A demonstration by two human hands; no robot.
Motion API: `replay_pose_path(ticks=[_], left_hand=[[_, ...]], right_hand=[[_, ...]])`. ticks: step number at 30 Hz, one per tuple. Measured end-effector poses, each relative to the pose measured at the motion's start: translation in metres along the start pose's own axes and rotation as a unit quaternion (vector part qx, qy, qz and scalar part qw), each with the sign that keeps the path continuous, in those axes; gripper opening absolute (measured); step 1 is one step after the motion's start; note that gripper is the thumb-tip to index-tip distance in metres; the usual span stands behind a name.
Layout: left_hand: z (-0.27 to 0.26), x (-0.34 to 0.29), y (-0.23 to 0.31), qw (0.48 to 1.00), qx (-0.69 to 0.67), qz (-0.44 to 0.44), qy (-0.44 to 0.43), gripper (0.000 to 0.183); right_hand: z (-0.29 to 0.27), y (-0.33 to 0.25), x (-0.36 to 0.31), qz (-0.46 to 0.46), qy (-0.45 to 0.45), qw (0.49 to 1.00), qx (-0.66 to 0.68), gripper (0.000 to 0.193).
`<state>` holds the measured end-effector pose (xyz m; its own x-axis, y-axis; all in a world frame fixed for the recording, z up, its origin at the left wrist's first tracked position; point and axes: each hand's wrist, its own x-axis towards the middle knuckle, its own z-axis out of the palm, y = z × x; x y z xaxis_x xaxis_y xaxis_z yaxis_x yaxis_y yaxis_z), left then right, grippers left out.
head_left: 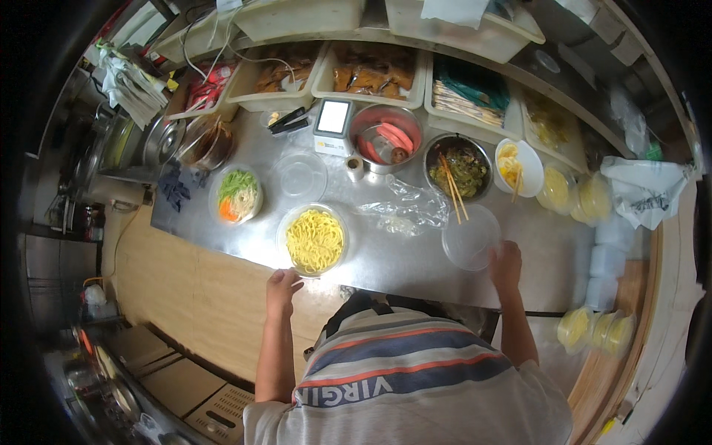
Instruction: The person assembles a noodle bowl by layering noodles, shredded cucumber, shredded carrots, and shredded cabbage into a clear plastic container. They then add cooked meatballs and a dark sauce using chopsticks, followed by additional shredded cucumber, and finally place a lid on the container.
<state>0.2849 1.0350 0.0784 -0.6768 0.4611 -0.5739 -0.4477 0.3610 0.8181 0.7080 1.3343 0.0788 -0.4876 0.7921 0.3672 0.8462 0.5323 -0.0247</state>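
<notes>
Yellow noodles [314, 239] fill a round clear plastic bowl [345, 237] at the near edge of the shiny grey metal desk [400, 263], just beyond the left hand [280, 291]. That hand's fingers are loosely curled and slightly parted beside the rim; whether they touch it cannot be told. The right hand [507, 268] is blurred at the edge of a flat, round, clear plastic lid [472, 239]; whether its fingers pinch the lid cannot be told.

Left of the noodles, farther off than the left fingers, a clear bowl [259, 208] holds green, orange and pale shreds. Beyond the right fingers, wooden chopsticks [453, 189] lean across a metal bowl [424, 167] of dark greens.

For writing, pale capitals [356, 389] run along a dark band of the grey, orange-striped shirt [423, 341], nearer the body than both hands. Far ahead of the left fingers, a white boxy device [333, 141] carries tiny print below its lit screen. Right of and beyond the right fingers, a white plastic bag [641, 185] bears dark printing.
</notes>
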Motion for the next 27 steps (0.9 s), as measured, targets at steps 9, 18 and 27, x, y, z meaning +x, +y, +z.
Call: replay_pose_path(ticks=[9,18,27], left_hand=[[0.012,-0.022,-0.007,0.977,-0.213,-0.026,-0.003,0.01],[-0.032,-0.075,-0.059,0.968,-0.215,-0.02,0.125,0.008],[-0.15,-0.135,-0.096,0.923,-0.323,0.03,0.207,0.019]], right_hand=[[0.018,-0.134,0.042,0.356,-0.179,0.677,0.619,0.05],[0.024,-0.188,0.039,0.167,-0.236,0.713,0.638,0.023],[-0.019,-0.345,0.04,-0.185,-0.21,0.739,0.613,0.004]])
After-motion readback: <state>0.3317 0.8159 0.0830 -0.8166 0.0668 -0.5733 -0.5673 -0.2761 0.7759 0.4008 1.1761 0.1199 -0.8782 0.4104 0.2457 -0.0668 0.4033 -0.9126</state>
